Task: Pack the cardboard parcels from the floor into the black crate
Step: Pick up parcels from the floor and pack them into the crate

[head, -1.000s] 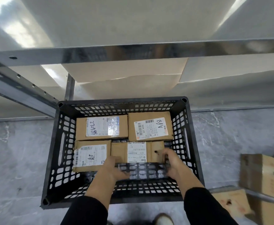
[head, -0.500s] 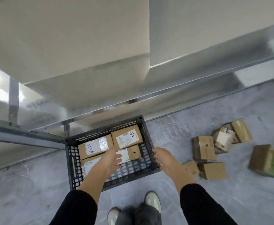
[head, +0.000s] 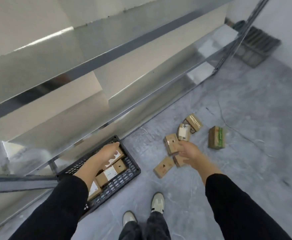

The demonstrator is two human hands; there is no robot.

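Observation:
The black crate stands on the floor by the shelf foot, with several labelled cardboard parcels lying flat inside. My left hand hovers over the crate with fingers stretched out, holding nothing. My right hand reaches out to the right with relaxed fingers, above a cluster of loose cardboard parcels on the floor. Another parcel lies just left of that hand. A parcel with green tape lies farther right.
A metal shelving unit with large pale boxes runs along the left and back. A dark grille lies on the grey marbled floor at the far right. My two shoes stand at the bottom centre.
My view has risen and swung right. Both hands let go of the parcel in the crate; my right hand moved out over the loose parcels on the floor, my left stays above the crate.

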